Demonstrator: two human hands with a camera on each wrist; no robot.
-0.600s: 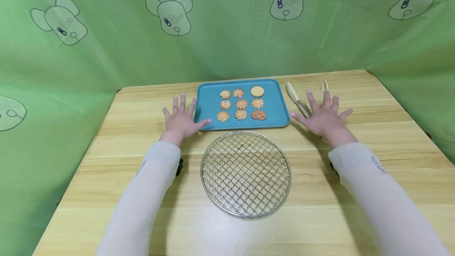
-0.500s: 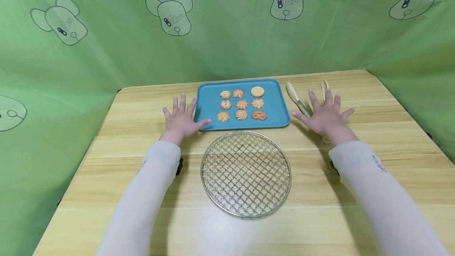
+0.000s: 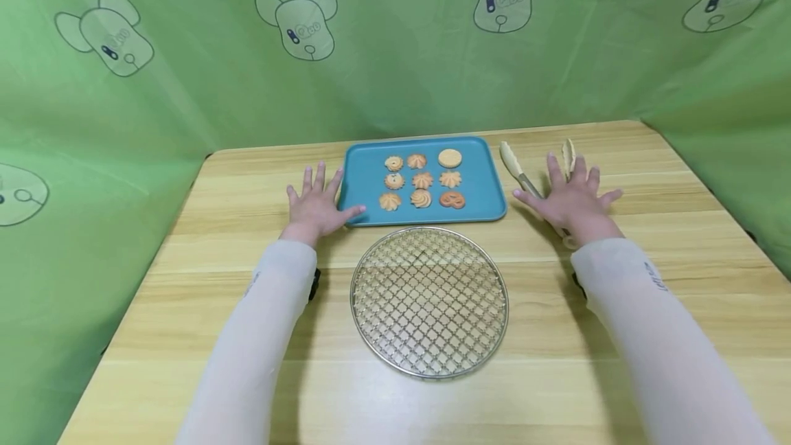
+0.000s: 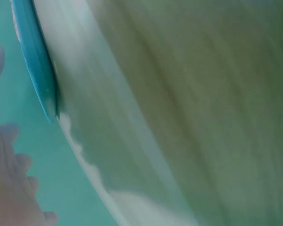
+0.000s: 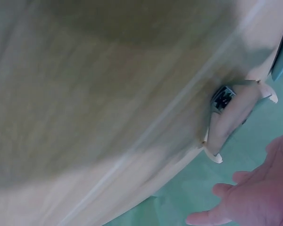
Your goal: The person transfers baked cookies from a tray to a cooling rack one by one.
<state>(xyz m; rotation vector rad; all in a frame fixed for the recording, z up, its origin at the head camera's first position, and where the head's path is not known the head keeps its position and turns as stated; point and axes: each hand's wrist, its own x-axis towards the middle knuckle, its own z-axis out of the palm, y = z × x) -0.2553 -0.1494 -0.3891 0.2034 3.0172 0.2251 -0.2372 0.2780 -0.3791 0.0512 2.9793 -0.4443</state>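
My left hand (image 3: 316,210) hovers beside the left edge of a blue tray (image 3: 485,187), fingers spread, its thumb over the tray's near-left corner. Several cookies (image 3: 421,180) lie in rows on the tray, among them a pretzel-shaped one (image 3: 452,200) and a plain round one (image 3: 450,158). With fingers splayed, my right hand (image 3: 576,203) is above a pair of tongs (image 3: 511,162) and hides their middle. The tongs lie spread on the table, pale tips pointing away; they also show in the right wrist view (image 5: 238,113). Neither hand grips anything.
A round wire rack (image 3: 429,301) lies on the wooden table (image 3: 204,307) in front of the tray, between my forearms. Green curtain (image 3: 395,88) with dog-face prints closes off the back and both sides.
My right hand has shifted slightly to the right over the tongs, uncovering more of their right tip. The left hand stays almost still, and the head view has shifted a little.
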